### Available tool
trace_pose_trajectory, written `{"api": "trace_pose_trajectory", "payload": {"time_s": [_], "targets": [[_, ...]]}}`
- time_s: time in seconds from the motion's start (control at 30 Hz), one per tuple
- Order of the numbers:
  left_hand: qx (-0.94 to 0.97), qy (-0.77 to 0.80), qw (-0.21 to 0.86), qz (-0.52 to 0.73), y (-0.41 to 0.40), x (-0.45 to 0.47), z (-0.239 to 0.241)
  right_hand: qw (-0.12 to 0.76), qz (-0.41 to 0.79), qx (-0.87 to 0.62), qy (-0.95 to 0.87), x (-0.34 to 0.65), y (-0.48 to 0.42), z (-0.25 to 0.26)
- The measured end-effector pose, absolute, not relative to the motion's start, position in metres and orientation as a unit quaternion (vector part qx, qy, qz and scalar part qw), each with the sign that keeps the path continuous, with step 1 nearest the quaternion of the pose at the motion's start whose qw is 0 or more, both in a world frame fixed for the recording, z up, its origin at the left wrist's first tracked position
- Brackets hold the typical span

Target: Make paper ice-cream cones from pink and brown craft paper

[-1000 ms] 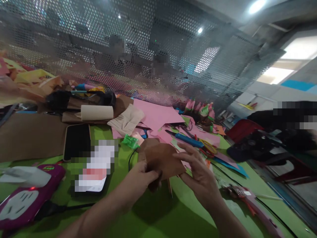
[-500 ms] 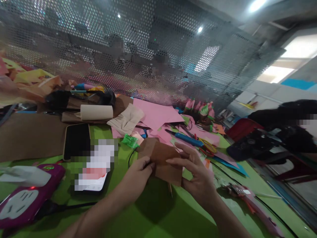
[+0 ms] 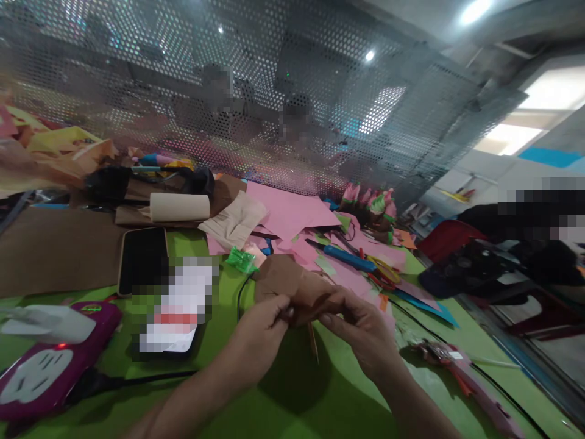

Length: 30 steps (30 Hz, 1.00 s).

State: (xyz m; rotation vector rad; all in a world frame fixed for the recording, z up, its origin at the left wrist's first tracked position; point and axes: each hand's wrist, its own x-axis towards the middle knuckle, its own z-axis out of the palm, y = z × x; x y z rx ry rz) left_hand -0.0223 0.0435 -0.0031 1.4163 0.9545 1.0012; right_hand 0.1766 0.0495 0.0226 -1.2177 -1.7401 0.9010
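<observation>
Brown paper [image 3: 311,297], one bent piece, was pinched by left hand [image 3: 262,326] and right hand [image 3: 368,326], inside the right edge of the table [image 3: 219,311], apparently mid-shaping, the next move likely calling for even finger pressure.

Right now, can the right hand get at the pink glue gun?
Probably yes: the right hand is pinching brown paper, but the pink glue gun lies to that hand's right, nothing seen blocking it.
</observation>
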Motion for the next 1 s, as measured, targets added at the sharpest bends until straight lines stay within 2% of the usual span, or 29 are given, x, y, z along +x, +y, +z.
{"api": "trace_pose_trajectory", "payload": {"time_s": [0.2,0.63,1.0], "targets": [[0.608,0.386,0.565,0.404,0.0391,-0.0233,0.0061,0.426,0.319,-0.529,-0.661,0.1713,0.0482,0.0191],[0.691,0.42,0.475,0.348,0.0368,-0.0214,0.0026,0.454,0.316,-0.519,-0.652,0.1705,0.0483,0.0206],[0.67,0.405,0.5,0.371,0.0371,-0.0211,0.0009,0.494,0.398,-0.507,-0.584,0.1685,0.0469,0.0169]]}}
